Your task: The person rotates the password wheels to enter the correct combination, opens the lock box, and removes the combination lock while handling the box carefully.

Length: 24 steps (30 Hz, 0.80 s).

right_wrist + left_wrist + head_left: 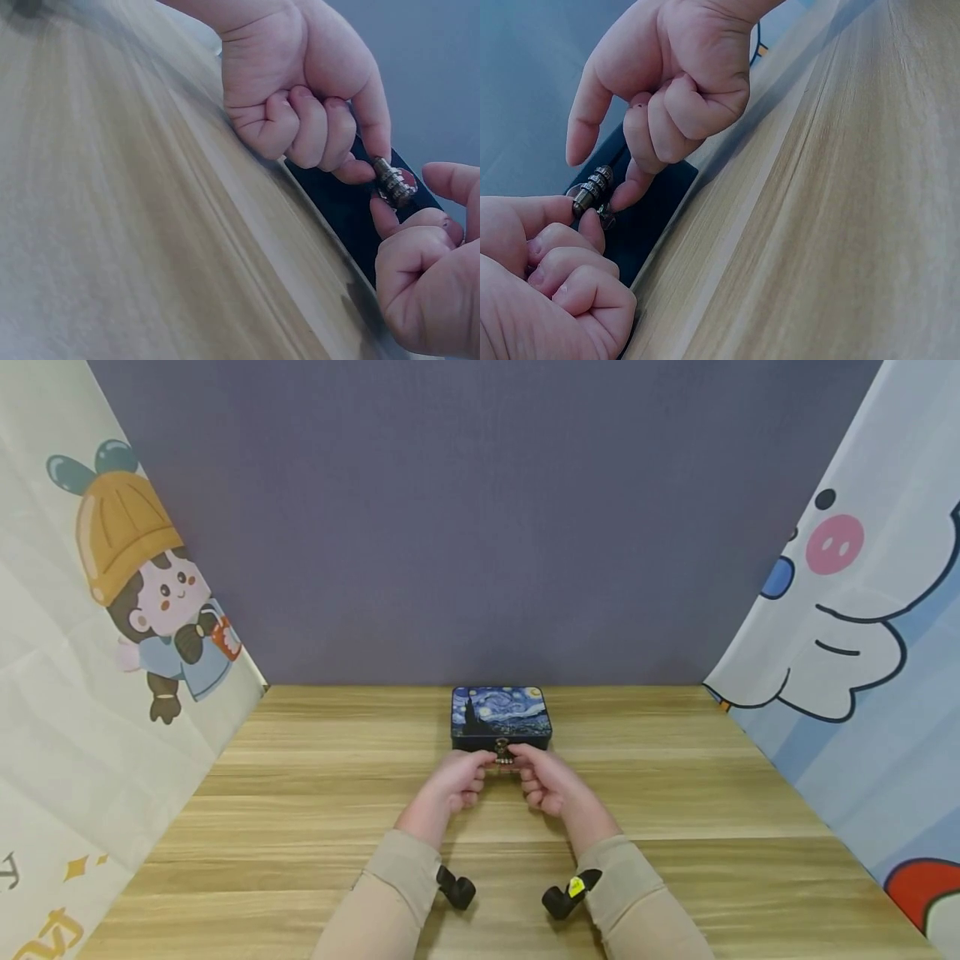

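Observation:
A small dark box [501, 713] with a Starry Night picture on its lid lies closed at the back of the table. At its front latch hangs a small bronze combination padlock [594, 190] with rows of number dials. My left hand [459, 779] pinches one end of the padlock between thumb and index finger, other fingers curled in. On the other side, my right hand [553, 782] has its index fingertip at the padlock; its thumb stands apart from it in both wrist views. The right hand's remaining fingers are folded into the palm.
The wooden table [300, 793] reaches back to a grey-purple panel [480, 527]. Printed cartoon cloths hang at the left [45, 635] and right [885, 610] sides. A black wrist camera [457, 889] sits at the left sleeve, another [558, 902] at the right.

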Motion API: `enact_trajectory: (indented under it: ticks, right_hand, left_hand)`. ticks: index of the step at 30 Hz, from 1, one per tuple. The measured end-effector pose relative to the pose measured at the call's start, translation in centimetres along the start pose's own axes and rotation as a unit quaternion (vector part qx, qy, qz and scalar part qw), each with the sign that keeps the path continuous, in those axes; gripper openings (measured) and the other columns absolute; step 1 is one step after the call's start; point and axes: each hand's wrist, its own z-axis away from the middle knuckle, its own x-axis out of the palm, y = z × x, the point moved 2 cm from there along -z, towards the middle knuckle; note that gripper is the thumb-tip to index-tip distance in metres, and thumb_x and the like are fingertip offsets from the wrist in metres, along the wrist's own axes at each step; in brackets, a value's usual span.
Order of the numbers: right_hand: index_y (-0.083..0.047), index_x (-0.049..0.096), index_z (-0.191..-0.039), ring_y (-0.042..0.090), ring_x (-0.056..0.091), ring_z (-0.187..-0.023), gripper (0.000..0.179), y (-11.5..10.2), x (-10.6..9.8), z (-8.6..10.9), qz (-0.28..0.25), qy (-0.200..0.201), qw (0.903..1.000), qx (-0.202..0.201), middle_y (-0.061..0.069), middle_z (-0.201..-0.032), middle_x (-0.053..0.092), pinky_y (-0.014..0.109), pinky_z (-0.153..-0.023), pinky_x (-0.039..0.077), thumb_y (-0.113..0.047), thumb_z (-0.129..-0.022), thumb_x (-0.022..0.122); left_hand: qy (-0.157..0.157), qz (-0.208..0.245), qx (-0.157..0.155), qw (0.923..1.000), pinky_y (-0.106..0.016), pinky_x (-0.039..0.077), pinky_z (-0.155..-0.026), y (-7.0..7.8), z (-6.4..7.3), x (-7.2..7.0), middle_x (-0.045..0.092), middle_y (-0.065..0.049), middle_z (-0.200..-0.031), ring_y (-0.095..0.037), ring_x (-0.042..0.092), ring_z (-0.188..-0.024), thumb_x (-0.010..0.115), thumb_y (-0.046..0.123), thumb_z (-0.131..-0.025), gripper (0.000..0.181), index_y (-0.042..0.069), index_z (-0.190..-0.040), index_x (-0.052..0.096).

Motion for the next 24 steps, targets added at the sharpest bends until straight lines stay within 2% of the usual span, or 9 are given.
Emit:
enact_trajectory:
  ticks: [6, 15, 24]
  right_hand:
    - [-0.003, 0.054, -0.1, 0.001, 0.024, -0.043, 0.033, -0.28, -0.47, 0.11, -0.01, 0.003, 0.9999, -0.001, -0.011, -0.058, 0.03, 0.017, -0.039, 0.018, -0.035, -0.098, 0.063]
    - [-0.007, 0.059, -0.081, 0.003, 0.025, -0.044, 0.028, -0.42, -0.58, 0.25, 0.012, 0.012, 0.9998, -0.011, -0.01, -0.055, 0.029, 0.018, -0.039, 0.02, -0.029, -0.093, 0.071]
    - [-0.009, 0.057, -0.073, 0.004, 0.025, -0.044, 0.026, -0.31, -0.08, 0.29, 0.018, -0.004, 0.9997, -0.017, -0.009, -0.054, 0.03, 0.019, -0.039, 0.021, -0.021, -0.093, 0.07]
  left_hand:
    - [-0.002, 0.002, 0.0, 1.0, -0.02, 0.017, -0.039, 0.02, 0.03, -0.04, 0.028, 0.008, -0.058, -0.004, 0.018, -0.045, 0.063, 0.019, -0.097, 0.021, -0.001, -0.095, 0.057]
    - [-0.005, -0.006, 0.001, 1.0, -0.02, 0.018, -0.04, 0.15, 0.27, -0.03, 0.028, 0.008, -0.058, -0.005, 0.018, -0.045, 0.063, 0.02, -0.098, 0.025, -0.004, -0.101, 0.058]
    - [-0.008, 0.002, 0.001, 1.0, -0.02, 0.018, -0.04, 0.27, 0.38, -0.08, 0.028, 0.008, -0.058, -0.005, 0.019, -0.045, 0.063, 0.019, -0.098, 0.025, -0.005, -0.101, 0.059]
